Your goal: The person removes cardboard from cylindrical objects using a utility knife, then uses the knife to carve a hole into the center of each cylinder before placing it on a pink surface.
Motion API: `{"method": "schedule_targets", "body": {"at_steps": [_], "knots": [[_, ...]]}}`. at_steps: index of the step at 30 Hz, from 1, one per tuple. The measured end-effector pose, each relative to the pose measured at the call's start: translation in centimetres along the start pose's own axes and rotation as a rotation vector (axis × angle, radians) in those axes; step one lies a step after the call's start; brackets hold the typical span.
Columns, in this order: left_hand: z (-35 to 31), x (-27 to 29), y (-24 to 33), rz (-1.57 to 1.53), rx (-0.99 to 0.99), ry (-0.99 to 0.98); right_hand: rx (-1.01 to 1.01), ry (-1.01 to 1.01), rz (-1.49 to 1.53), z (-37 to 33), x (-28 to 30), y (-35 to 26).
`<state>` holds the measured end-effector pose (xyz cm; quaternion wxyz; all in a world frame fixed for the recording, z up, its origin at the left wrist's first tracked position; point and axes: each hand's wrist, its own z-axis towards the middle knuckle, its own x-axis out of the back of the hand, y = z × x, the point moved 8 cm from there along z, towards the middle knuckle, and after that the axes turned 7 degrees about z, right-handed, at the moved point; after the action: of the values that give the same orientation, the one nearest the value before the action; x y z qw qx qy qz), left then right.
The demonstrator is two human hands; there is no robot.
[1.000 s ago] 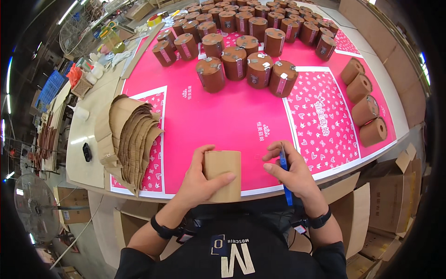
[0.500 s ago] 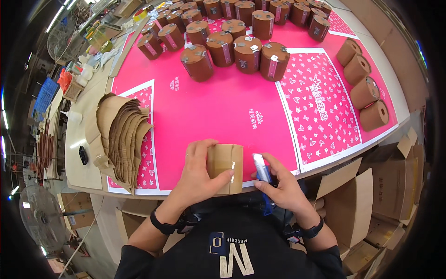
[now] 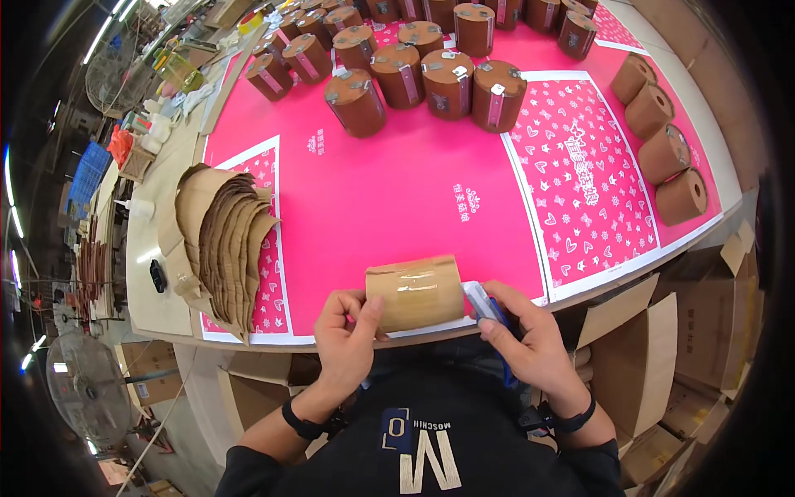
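My left hand [image 3: 346, 338] grips the left end of a kraft-paper-wrapped cylinder [image 3: 416, 294] with its thumb against the near side. The cylinder lies crosswise at the table's front edge, with shiny clear tape across its top. My right hand [image 3: 530, 338] is closed round a utility knife [image 3: 487, 308] with a blue and silver-grey body. The knife's front end is close by the cylinder's right end; I cannot tell whether the two touch. Part of its blue body hangs below my fingers.
Bent kraft sheets [image 3: 224, 240] are stacked at the left, beside a small black object [image 3: 157, 276]. Brown cylinders [image 3: 354, 103] crowd the far side of the pink-covered table [image 3: 373, 195]. Several plainer cylinders [image 3: 681, 197] line the right edge. Open cardboard boxes [image 3: 633, 360] stand below.
The wrapped cylinder has turned from upright to lying crosswise. My left hand has shifted from its side to its left end. The knife has come close to its right end.
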<state>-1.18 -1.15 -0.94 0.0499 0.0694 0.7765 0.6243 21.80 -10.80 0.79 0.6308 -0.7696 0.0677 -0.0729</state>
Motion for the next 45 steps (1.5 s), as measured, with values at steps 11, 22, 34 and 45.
{"method": "schedule_targets", "body": {"at_steps": [11, 22, 34, 45], "knots": [[4.7, -5.4, 3.8, 0.567, -0.306, -0.902, 0.075, 0.025, 0.058, -0.2, -1.4, 1.5], [4.1, -5.8, 1.9, 0.645, -0.130, -0.740, -0.001, 0.157, 0.217, -1.1, 0.4, 3.1], [2.3, -5.4, 4.6, 0.866, -0.601, -0.222, 0.141, 0.052, -0.230, 1.6, 1.0, -1.5], [3.1, -7.8, 3.1, 0.508, -0.471, -0.281, -0.038, 0.007, -0.104, 3.1, 2.6, 0.0]]}}
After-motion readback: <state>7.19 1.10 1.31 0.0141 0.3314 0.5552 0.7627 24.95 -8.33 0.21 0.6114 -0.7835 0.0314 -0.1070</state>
